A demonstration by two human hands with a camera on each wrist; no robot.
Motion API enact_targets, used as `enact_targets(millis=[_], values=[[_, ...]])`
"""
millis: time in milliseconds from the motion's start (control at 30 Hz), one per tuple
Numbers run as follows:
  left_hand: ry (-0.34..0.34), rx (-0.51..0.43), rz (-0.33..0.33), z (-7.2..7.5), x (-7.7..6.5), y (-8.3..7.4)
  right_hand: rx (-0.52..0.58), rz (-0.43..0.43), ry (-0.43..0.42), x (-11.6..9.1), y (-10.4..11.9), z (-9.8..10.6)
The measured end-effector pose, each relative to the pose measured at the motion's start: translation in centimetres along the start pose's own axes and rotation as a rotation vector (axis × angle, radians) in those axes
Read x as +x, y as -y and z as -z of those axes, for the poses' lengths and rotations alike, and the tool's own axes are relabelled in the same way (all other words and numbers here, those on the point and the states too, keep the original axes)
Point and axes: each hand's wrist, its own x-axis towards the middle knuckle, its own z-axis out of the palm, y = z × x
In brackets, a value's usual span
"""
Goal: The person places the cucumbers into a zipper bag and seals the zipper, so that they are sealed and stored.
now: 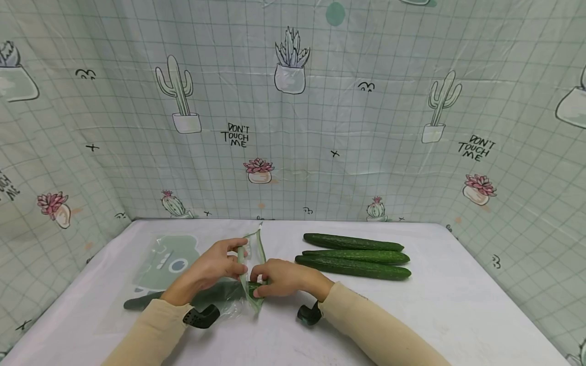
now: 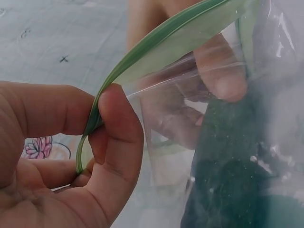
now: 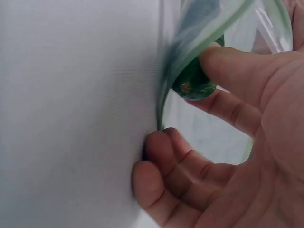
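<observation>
A clear zip bag (image 1: 238, 302) with a green-edged mouth lies on its side, its opening facing right. One cucumber (image 1: 220, 294) lies lengthwise inside, its far end toward the left. My left hand (image 1: 214, 263) pinches the green zip edge (image 2: 142, 42) between thumb and fingers, and the mouth gapes. At the opening, my right hand (image 1: 285, 277) has its thumb (image 3: 230, 64) on the near end of the cucumber (image 3: 192, 85) and a finger on its other side. The other right fingers curl below, beside the bag's rim.
Three more cucumbers (image 1: 352, 256) lie side by side on the white table (image 1: 412, 315), right of the hands. A green cartoon face (image 1: 165, 262) is printed on the film at left. A patterned curtain (image 1: 293, 127) stands around the table's back and sides.
</observation>
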Motion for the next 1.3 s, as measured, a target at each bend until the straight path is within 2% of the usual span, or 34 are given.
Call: enact_targets(millis=[133, 267, 467, 733, 900, 1100, 1300], values=[[0.001, -0.002, 0.001, 0.1, -0.1, -0.2, 0.024, -0.041, -0.007, 0.1, -0.1, -0.1], [0.005, -0.003, 0.0, 0.1, -0.1, -0.2, 0.054, -0.038, -0.005, 0.0, -0.1, 0.0], [0.005, 0.001, 0.002, 0.2, -0.1, 0.0, -0.017, 0.005, -0.024, 0.3, 0.6, 0.0], [0.002, 0.007, 0.007, 0.3, -0.2, 0.1, -0.039, -0.069, -0.054, 0.4, 1.3, -0.7], [-0.006, 0.011, 0.01, 0.3, -0.1, 0.2, -0.058, -0.082, -0.064, 0.4, 1.5, -0.7], [0.002, 0.008, 0.003, 0.4, -0.2, 0.0, -0.063, -0.106, -0.071, 0.3, 1.6, -0.7], [0.011, -0.003, 0.007, 0.3, -0.3, -0.3, -0.012, -0.077, -0.077, 0.1, 1.1, -0.5]])
